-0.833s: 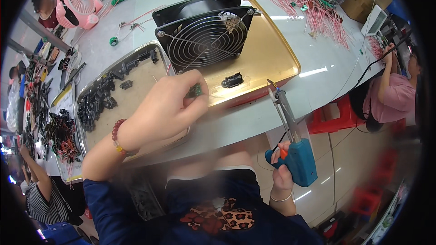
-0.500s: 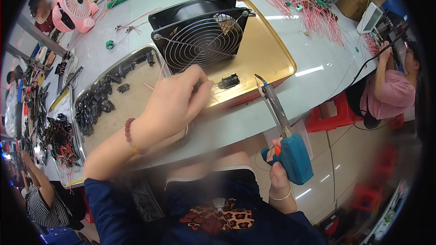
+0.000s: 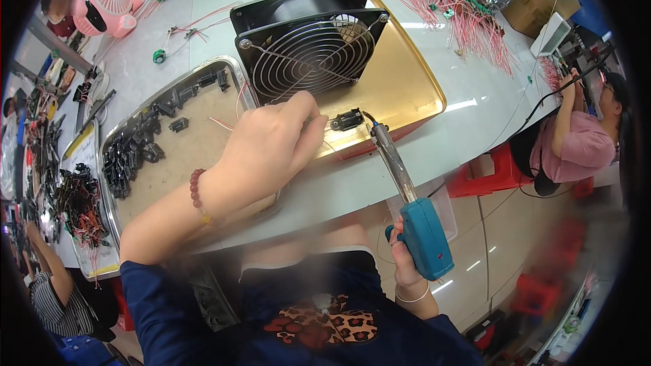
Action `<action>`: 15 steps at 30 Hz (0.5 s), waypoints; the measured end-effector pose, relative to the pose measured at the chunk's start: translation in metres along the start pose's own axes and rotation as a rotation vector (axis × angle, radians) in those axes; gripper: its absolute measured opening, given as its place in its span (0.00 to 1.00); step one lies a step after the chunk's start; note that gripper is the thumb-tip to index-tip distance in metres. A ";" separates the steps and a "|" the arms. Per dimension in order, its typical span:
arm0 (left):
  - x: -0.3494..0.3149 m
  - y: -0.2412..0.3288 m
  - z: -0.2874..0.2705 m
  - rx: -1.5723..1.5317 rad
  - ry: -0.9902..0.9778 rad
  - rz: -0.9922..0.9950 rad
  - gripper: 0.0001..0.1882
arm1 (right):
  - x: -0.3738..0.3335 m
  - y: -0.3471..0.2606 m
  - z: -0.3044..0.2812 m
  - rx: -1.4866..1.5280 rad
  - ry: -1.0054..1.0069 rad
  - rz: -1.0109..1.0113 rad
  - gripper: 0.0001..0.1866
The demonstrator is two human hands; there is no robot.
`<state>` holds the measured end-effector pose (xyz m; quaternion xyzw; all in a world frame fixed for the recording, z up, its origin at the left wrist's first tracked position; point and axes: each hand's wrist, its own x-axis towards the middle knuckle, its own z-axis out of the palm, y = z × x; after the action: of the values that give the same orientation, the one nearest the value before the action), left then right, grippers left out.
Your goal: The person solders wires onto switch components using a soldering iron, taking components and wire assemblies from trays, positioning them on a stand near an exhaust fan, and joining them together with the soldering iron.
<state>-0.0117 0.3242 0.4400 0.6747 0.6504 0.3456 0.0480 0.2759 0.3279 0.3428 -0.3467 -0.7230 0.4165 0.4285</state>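
Black plastic part (image 3: 347, 119) is laid on the golden tray (image 3: 415, 91), close to its front rim; the black fan (image 3: 313, 61) is stood at its 11 o'clock, grille turned toward the work; a silver-rimmed tray (image 3: 186, 179) of similar black parts (image 3: 127, 159) is set out at 9 o'clock. By the right hand (image 3: 405, 263) the teal-handled soldering iron (image 3: 424, 234) is gripped, fingers wrapped round the pistol-shaped handle, and it is aimed up from 5 o'clock; its tip is placed at the part's 3 o'clock end — whether contact is made cannot be told. By the left hand (image 3: 271, 139), at about 9 o'clock of the part, thumb and forefinger are drawn together; whatever may be pinched there is hidden, so it cannot be told if anything is grasped. For good work, it would seem, the tip should be rested lightly and briefly, since plastic could be softened; the left fingertips are best held clear of the hot shaft; the part, apparently steadied by neither hand, could be nudged, so sideways pressure should be spared.
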 end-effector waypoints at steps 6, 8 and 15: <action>-0.003 -0.003 0.001 -0.010 0.030 0.023 0.08 | 0.001 -0.002 0.004 -0.026 0.001 -0.038 0.09; -0.001 -0.003 0.002 -0.001 0.028 0.023 0.08 | 0.003 -0.005 0.002 -0.049 -0.016 -0.026 0.09; 0.000 -0.001 0.003 0.008 0.027 0.027 0.08 | 0.005 -0.003 0.002 -0.090 -0.020 -0.086 0.10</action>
<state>-0.0113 0.3258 0.4375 0.6789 0.6433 0.3525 0.0319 0.2720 0.3303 0.3461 -0.3301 -0.7594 0.3685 0.4226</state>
